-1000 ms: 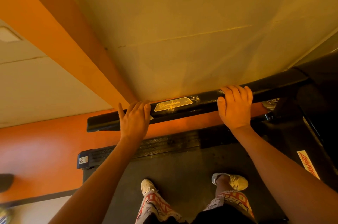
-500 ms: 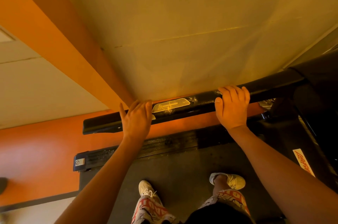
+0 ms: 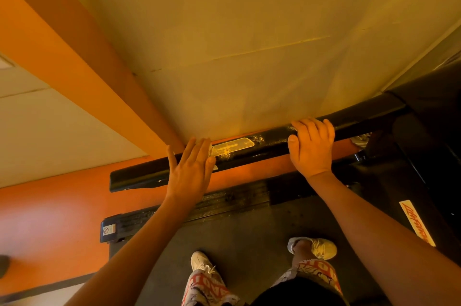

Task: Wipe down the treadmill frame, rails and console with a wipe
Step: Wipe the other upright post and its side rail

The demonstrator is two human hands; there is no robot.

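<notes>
a black handrail (image 3: pixel 262 149) of the treadmill runs across the middle of the frame, rising a little from left to right, where it joins a darker part of the machine at the right edge.

the left hand (image 3: pixel 190 169) lies flat on the handrail left of centre, fingers straight and together, pressing down. the wipe (image 3: pixel 212 152) is under those fingers. only a pale crumpled edge of it shows at the fingertips and beside the little finger, touching the rail.

just right of the wipe, a pale oval plate (image 3: pixel 233 146) with a cross mark sits on the rail, with light flecks scattered around it.

the right hand (image 3: pixel 311 147) is farther right on the same rail. its fingers are curled over the top and the thumb is tucked along the near side, so it is grasping the handrail.

below the rail, a ribbed black side rail (image 3: pixel 224 202) runs across the frame. a small warning sticker (image 3: pixel 109 229) is on its left end cap. the grey treadmill belt (image 3: pixel 249 238) fills the lower middle. the person stands on it in two pale shoes, left shoe (image 3: pixel 202 262) and right shoe (image 3: pixel 315 248), and red-and-white patterned trousers (image 3: pixel 209 288).

a long label with orange lettering (image 3: pixel 417 223) lies at the right. cream and orange walls fill the upper frame.
</notes>
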